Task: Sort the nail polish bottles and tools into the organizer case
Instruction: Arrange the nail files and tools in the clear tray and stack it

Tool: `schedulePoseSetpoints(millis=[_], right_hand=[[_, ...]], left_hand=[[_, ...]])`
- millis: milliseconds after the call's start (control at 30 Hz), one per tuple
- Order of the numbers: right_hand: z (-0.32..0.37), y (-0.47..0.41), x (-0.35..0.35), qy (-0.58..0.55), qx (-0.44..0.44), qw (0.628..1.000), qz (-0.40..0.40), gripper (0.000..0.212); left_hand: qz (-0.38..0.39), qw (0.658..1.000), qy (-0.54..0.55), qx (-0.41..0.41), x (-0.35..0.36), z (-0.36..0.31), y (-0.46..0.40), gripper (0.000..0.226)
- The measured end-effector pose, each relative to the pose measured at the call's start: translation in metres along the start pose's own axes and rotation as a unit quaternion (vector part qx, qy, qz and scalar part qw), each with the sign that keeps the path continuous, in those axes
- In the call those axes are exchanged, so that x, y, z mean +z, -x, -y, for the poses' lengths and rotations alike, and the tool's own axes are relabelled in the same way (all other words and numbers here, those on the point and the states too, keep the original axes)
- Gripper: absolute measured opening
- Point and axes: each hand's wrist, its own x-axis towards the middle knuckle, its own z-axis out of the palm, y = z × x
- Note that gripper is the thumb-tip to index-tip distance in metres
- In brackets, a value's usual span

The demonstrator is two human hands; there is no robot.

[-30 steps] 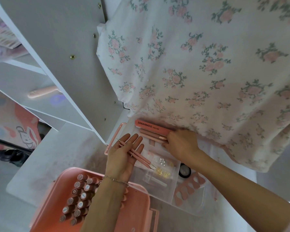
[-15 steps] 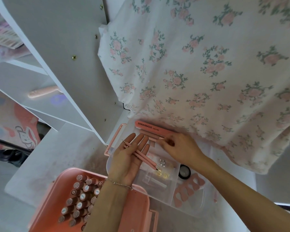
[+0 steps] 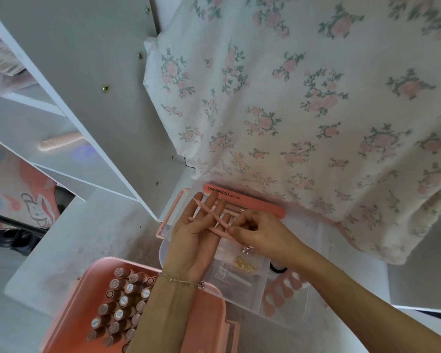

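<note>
Pink nail tools (image 3: 215,220) (thin sticks, crossed) lie on the flat, straight-fingered palm of the left hand (image 3: 196,240), while the right hand (image 3: 262,234) pinches one of them, its grip narrow. Both hover over the clear organizer tray (image 3: 242,299), near the tabletop's far edge. The pink nail file (image 3: 242,200) lies along the tray's far side. Nail polish bottles (image 3: 122,301) stand in the pink case (image 3: 196,324) at the near-left.

A single head-worn, wide-angle view looks steeply down and forward over the person's forearms, close to the white bench (image 3: 69,253). The clear organizer tray (image 3: 242,299) sits low in the centre, a pink case (image 3: 204,317) runs off the bottom edge, and white shelving (image 3: 92,103) bends across the upper left.
</note>
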Motion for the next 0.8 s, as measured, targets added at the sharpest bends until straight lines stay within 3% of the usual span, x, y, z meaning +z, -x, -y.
schedulePoseSetpoints(millis=[100,200,367,467,800], right_hand=[[-0.006,-0.005,-0.014,0.029,-0.018,0.996,-0.084,0.016],[-0.017,-0.01,-0.032,0.161,-0.029,0.976,-0.146,0.01],[-0.032,-0.015,-0.026,0.283,-0.034,0.954,-0.096,0.013],[-0.032,-0.021,-0.019,0.309,-0.014,0.946,-0.1,0.014],[-0.03,-0.033,-0.011,0.428,0.008,0.898,-0.104,0.02]], left_hand=[[-0.028,1.0,-0.004,0.004,0.001,0.0,0.0,0.043],[-0.071,0.997,-0.013,0.039,-0.004,-0.002,0.0,0.028],[-0.153,0.986,-0.061,0.039,-0.008,-0.007,-0.004,0.015],[-0.118,0.992,-0.036,-0.001,-0.006,-0.011,-0.004,0.016],[-0.084,0.994,-0.063,0.004,-0.012,-0.011,-0.006,0.026]])
